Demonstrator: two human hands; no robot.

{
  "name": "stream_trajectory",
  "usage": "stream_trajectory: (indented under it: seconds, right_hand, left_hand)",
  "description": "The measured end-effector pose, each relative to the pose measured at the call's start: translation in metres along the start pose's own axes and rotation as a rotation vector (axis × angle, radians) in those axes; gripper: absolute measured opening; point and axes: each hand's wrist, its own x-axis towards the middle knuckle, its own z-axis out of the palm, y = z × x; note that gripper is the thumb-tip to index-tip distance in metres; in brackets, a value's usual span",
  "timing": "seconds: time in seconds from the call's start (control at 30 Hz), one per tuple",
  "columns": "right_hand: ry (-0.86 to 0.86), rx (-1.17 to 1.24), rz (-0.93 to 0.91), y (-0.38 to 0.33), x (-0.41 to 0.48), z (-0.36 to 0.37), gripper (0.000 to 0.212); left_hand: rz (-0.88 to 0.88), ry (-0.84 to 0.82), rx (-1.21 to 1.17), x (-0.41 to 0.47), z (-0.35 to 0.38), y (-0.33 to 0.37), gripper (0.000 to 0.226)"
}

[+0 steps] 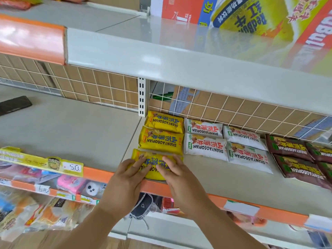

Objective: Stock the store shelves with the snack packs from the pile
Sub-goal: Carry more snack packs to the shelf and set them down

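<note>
A yellow snack pack (152, 159) lies at the front edge of the grey shelf (224, 178). My left hand (125, 180) and my right hand (177, 175) both rest on it with fingers laid flat, pressing it down. Behind it two more yellow packs (161, 141) lie in a column. To the right lie several white packs (206, 146) and then several brown packs (296, 164), all flat in rows.
A wire grid back panel (233, 108) closes the shelf behind the packs. The upper shelf (161, 56) overhangs, carrying large drink cartons (251, 17). The shelf's left section (62, 126) holds a dark flat object (14, 104). Lower shelves hold mixed goods (45, 209).
</note>
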Motion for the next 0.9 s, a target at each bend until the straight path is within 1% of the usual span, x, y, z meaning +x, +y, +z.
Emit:
stream_trajectory:
  seconds: [0.07,0.17,0.23,0.3,0.33,0.37,0.47,0.53,0.67,0.83,0.9]
  right_hand:
    - [0.037,0.023,0.013,0.000,0.002,0.002,0.066]
    - [0.102,0.021,0.035,0.002,0.007,0.004,0.064]
    - [0.116,0.001,0.030,0.002,0.007,0.005,0.059]
    - [0.122,-0.027,0.021,0.003,0.007,0.006,0.048]
    - [0.111,-0.036,0.030,0.002,0.007,0.005,0.044]
    - [0.076,-0.039,0.050,0.002,0.007,0.004,0.045]
    - [-0.065,-0.051,0.082,0.003,0.004,0.000,0.067]
    - [-0.113,-0.063,0.071,0.005,0.002,-0.001,0.073]
    - [-0.146,-0.088,0.052,0.004,0.000,-0.005,0.072]
    - [-0.229,-0.078,0.081,0.001,0.001,-0.015,0.080]
    - [-0.267,-0.068,0.081,0.001,0.005,-0.024,0.078]
  left_hand:
    - [-0.006,0.005,-0.019,0.006,0.001,-0.002,0.042]
    - [-0.014,0.022,-0.047,0.015,0.004,-0.002,0.041]
    - [-0.016,0.031,-0.055,0.014,0.005,0.000,0.042]
    - [-0.009,0.017,-0.049,0.010,0.005,0.001,0.045]
    - [-0.005,-0.002,-0.033,0.008,0.004,0.002,0.047]
    - [-0.005,-0.029,0.000,0.008,0.004,0.003,0.051]
    - [-0.025,-0.110,0.148,0.007,0.003,0.010,0.068]
    - [-0.040,-0.140,0.198,0.003,0.003,0.011,0.072]
    - [-0.048,-0.160,0.235,-0.006,0.004,0.010,0.073]
    - [-0.104,-0.188,0.241,-0.003,0.001,0.017,0.073]
    - [-0.118,-0.212,0.239,0.000,-0.003,0.020,0.072]
